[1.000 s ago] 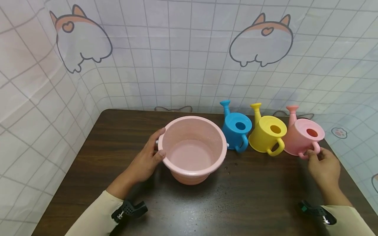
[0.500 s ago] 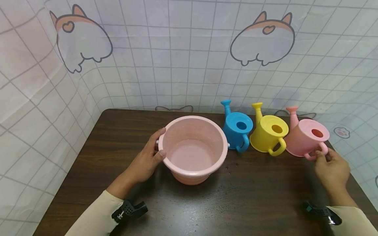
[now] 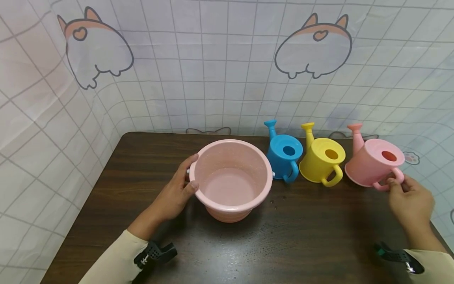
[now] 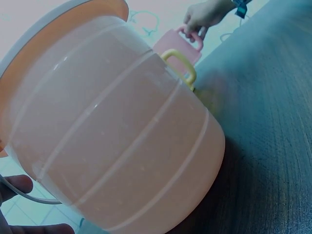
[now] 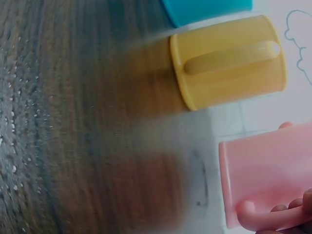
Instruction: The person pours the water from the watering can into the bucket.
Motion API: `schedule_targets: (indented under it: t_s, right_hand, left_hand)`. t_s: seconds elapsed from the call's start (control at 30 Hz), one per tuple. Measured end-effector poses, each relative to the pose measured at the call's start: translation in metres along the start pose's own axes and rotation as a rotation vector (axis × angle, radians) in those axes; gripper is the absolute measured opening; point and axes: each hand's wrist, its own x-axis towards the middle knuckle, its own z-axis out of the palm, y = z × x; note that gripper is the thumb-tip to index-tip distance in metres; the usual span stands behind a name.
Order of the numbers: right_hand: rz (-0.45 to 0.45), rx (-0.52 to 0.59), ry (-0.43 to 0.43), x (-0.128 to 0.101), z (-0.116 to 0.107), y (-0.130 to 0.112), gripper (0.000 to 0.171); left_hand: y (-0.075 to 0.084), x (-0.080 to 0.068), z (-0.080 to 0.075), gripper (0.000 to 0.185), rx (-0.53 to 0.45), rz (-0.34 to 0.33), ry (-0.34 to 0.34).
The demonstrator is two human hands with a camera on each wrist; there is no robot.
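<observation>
A pink bucket stands on the table, and a little water shows at its bottom. My left hand holds its left side, thumb at the rim. In the left wrist view, fingertips show beside the bucket's thin handle. On the right, my right hand grips the handle of a pink watering can, which leans with its opening to the right. Directly left of that can stands a yellow watering can, then a blue watering can close to the bucket.
The dark wooden table has water drops scattered in front of the bucket. A tiled-pattern cloth hangs behind and along both sides of it. The watering cans stand near the table's back edge.
My right hand has moved to the right, drawing the pink watering can away from the yellow one. The left hand and bucket have stayed in place.
</observation>
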Motion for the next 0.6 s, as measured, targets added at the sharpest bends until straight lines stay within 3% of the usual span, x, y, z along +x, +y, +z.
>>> schedule_targets:
  t_s: [0.2,0.4,0.5,0.6]
  right_hand:
    - [-0.022,-0.006,0.03,-0.001,-0.018,-0.01,0.044]
    - [-0.074,0.07,0.033,-0.002,-0.035,-0.017,0.044]
    - [-0.117,0.213,-0.021,-0.002,-0.045,-0.018,0.041]
    - [-0.142,0.3,-0.062,-0.004,-0.053,-0.022,0.02]
  left_hand:
    - [0.002,0.0,0.0,0.076,-0.009,-0.005,-0.006]
    - [0.003,0.0,-0.002,0.073,-0.01,-0.011,-0.008]
    - [0.003,0.0,-0.002,0.073,-0.005,-0.012,-0.01]
    - [0.002,0.0,-0.002,0.074,-0.006,-0.01,-0.009]
